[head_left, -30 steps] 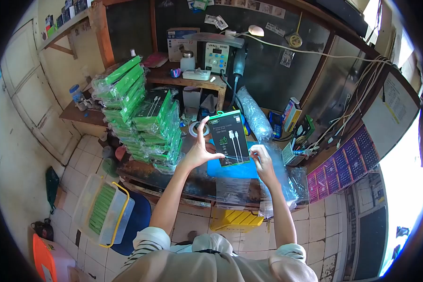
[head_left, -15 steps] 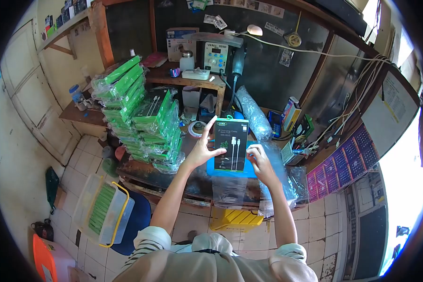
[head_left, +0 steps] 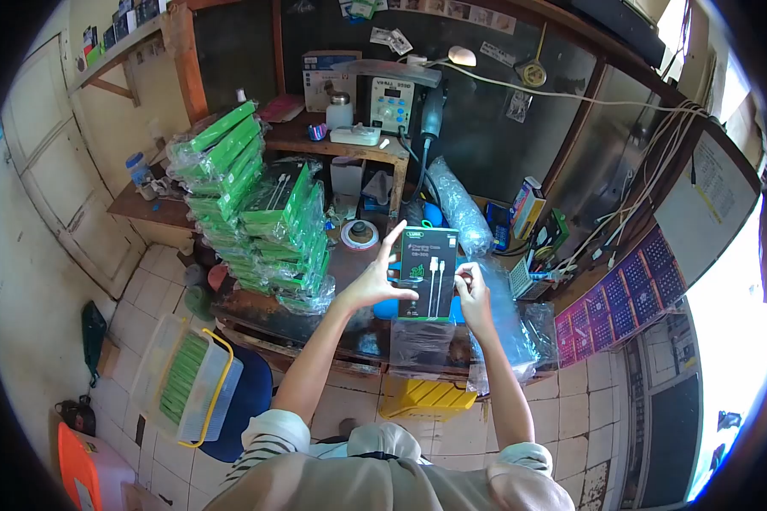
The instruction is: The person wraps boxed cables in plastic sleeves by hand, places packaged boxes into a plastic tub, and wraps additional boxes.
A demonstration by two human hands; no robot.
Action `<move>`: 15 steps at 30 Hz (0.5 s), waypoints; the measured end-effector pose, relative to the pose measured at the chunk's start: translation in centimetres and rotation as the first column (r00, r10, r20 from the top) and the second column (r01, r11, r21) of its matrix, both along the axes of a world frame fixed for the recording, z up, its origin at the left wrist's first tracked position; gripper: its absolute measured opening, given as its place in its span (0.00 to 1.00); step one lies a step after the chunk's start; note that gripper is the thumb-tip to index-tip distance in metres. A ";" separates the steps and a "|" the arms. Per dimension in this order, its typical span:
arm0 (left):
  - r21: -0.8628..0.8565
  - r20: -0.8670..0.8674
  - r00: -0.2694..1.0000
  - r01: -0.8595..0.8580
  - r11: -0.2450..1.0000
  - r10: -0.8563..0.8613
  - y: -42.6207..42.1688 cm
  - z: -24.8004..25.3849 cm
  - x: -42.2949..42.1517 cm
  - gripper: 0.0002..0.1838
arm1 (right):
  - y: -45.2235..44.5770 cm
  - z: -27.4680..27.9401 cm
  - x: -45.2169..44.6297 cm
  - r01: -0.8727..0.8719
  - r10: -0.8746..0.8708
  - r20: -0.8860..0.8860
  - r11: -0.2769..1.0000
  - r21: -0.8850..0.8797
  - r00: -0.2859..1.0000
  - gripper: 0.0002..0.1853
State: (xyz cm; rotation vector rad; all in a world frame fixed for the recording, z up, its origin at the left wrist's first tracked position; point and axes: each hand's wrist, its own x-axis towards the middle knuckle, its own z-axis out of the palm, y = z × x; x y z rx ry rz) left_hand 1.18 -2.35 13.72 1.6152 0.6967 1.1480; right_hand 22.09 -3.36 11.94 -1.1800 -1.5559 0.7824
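Note:
A black charging cable box with green edges stands upright in front of me, two white cables pictured on its face. My left hand grips its left side, index finger stretched up by the top corner and thumb across the front. At the right edge, my right hand has its fingers curled and pinched against the box. Behind the box, a blue mat shows in part. Clear plastic wrap hangs over the table's front edge just below.
Tall stacks of plastic-wrapped green boxes stand at the left of the table. A tape roll lies behind my left hand. Bubble wrap leans at the back. A clear bin of green packs sits lower left, a yellow crate below the table.
The box has shifted slightly right and down, with both hands moving along. My right fingers now close on its right edge. More of the tape roll shows.

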 end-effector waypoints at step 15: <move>0.052 0.047 0.988 -0.148 0.988 0.146 1.5 -0.4 0.5 0.17 | 1.9 0.4 0.2 -0.102 0.117 -0.278 0.992 0.069 0.953 0.04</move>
